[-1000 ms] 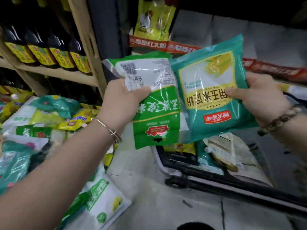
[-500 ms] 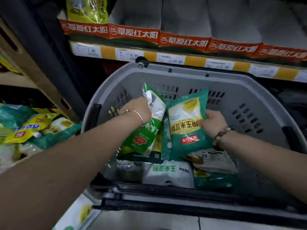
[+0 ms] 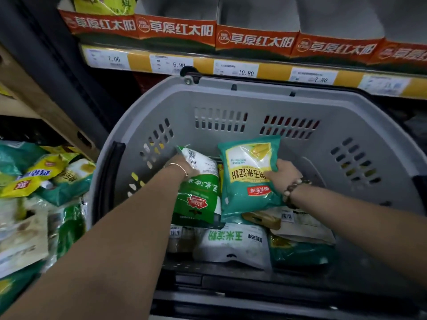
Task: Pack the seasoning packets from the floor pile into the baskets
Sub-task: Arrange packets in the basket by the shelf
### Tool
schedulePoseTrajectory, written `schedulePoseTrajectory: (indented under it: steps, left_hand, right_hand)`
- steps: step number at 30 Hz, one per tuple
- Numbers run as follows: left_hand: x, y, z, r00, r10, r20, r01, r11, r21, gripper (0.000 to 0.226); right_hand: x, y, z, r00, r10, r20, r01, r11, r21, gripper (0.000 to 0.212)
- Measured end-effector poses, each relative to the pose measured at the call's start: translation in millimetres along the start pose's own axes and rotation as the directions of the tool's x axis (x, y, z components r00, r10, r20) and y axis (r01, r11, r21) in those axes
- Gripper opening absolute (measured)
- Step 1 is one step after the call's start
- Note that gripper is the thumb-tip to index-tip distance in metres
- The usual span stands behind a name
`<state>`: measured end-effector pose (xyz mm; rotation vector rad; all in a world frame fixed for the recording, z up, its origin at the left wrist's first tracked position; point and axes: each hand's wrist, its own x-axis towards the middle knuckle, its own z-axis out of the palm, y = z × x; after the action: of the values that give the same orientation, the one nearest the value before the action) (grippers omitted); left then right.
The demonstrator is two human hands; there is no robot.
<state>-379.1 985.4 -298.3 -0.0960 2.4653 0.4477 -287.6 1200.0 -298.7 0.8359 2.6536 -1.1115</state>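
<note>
Shop shelf (image 3: 208, 65) behind grey basket (image 3: 254, 98), left hand (image 3: 182, 166) grips green packet (image 3: 198, 199), far end, right hand (image 3: 283, 176) grips teal packet (image 3: 247, 181), right edge

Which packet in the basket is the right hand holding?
The teal packet with the yellow label, gripped by the right hand; the left hand holds the green-and-white packet.

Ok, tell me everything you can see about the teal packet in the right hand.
The teal packet is a glossy plastic pouch, plump and sealed, with a yellow-and-white label showing corn, Chinese lettering and a red logo strip, all upside down to the camera. It sits tilted inside the grey basket, its near end seemingly on packets lying there. The right hand grips its right edge. Its left edge lies beside the green packet that the left hand holds; whether they touch is unclear.
</note>
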Motion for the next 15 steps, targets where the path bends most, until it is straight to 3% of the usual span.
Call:
schedulePoseTrajectory:
  steps: [4,7,8,10,12,15]
  left_hand:
    - [-2.9,0.1,9.3,0.997,0.0,-0.081,-0.006,0.997,-0.08,0.076]
    - [-10.7,6.2,7.3,0.967,0.067,-0.244,-0.033,0.99,0.138,0.069]
    - [-13.6,10.2,2.8,0.938,0.138,-0.319,-0.057,0.966,0.251,0.062]
    - [-16.4,20.1,-4.0,0.87,0.32,-0.374,-0.171,0.909,0.38,0.058]
    - [-19.0,29.5,-1.8,0.853,0.473,-0.22,-0.358,0.837,0.413,0.073]
    - [-21.6,25.5,19.4,0.881,0.454,0.131,-0.451,0.726,0.519,0.095]
  right_hand:
    - [1.8,-2.3,0.3,0.999,0.004,0.049,0.003,0.989,-0.149,0.023]
    - [0.0,-4.8,-6.5,0.999,0.043,0.029,-0.033,0.96,-0.278,0.039]
    - [-1.0,-5.5,-11.4,1.0,-0.025,-0.017,0.016,0.915,-0.404,0.045]
    - [-2.5,-6.5,-19.7,0.947,-0.315,-0.058,0.216,0.762,-0.61,0.051]
    - [-6.5,-12.2,-20.8,0.837,-0.545,0.053,0.438,0.609,-0.661,0.055]
    - [-11.9,-21.1,-2.8,0.773,-0.556,0.305,0.588,0.447,-0.675,0.066]
